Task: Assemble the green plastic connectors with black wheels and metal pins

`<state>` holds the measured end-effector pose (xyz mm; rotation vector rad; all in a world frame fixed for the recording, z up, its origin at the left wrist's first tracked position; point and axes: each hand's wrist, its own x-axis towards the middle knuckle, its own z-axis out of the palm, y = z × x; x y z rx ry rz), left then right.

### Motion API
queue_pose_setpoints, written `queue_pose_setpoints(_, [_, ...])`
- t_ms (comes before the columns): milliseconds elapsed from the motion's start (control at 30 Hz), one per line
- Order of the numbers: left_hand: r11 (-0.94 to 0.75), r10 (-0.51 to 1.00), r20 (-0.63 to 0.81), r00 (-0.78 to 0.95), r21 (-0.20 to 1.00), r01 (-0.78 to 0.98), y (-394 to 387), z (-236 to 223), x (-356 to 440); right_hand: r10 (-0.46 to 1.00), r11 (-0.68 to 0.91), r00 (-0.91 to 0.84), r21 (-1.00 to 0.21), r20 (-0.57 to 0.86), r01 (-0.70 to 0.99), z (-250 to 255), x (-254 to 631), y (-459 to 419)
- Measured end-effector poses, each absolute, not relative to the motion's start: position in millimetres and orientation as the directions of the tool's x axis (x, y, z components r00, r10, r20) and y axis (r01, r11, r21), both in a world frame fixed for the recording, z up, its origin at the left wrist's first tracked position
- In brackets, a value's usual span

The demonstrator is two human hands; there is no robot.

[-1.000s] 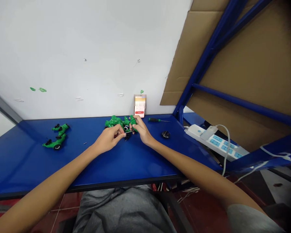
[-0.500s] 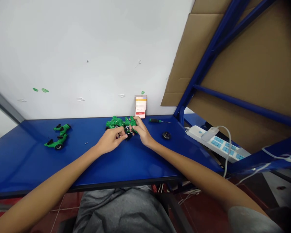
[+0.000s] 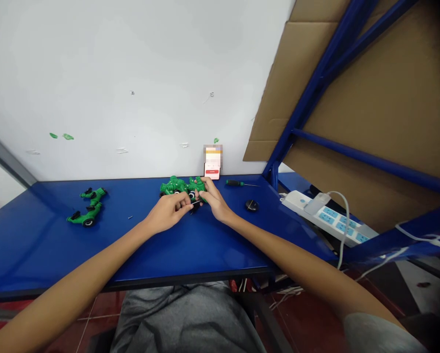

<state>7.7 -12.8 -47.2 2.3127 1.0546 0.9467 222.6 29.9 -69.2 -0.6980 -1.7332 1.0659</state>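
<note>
My left hand (image 3: 166, 212) has its fingers pinched together on a thin metal rod (image 3: 197, 202), right hand (image 3: 214, 203) fingers clamped on the green plastic wheeled model (image 3: 183, 186) at mid-frame, apparently bracing it against the rod, on the blue table (image 3: 95, 250), green-handled screwdriver (image 3: 232, 183) just right, green models (image 3: 89, 208) off left

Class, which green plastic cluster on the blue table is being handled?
The central cluster, touched by the left hand and right hand; the far-left cluster lies untouched.

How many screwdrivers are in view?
2: a green-handled screwdriver on the blue bench, and apparently a second screwdriver between the left hand and right hand; others may be hidden.
</note>
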Motion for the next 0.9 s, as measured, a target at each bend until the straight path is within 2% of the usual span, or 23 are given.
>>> queue_pose_setpoints(233, [-0.611, 0.787, 0.362, 0.500, 0.574, 0.546, -12.1, -47.2, 7.8, 0.819, 0.454, -0.394, -0.891, 0.418, -0.002, -67.3, 222.7, 28.7])
queue_pose_setpoints(433, [-0.631, 0.771, 0.399, 0.496, 0.584, 0.511, -12.5, -48.2, 8.0, 0.823, 0.441, -0.400, -0.897, 0.403, 0.005, -64.8, 221.2, 26.2])
queue_pose_setpoints(667, [-0.664, 0.746, 0.404, 0.529, 0.508, 0.549, -11.1, -46.0, 7.3, 0.823, 0.441, -0.401, -0.898, 0.403, 0.001, -65.7, 221.0, 27.4])
queue_pose_setpoints(900, [-0.630, 0.772, 0.397, 0.496, 0.581, 0.516, -13.2, -48.3, 8.3, 0.826, 0.427, -0.412, -0.904, 0.384, 0.014, -65.6, 220.6, 26.3])
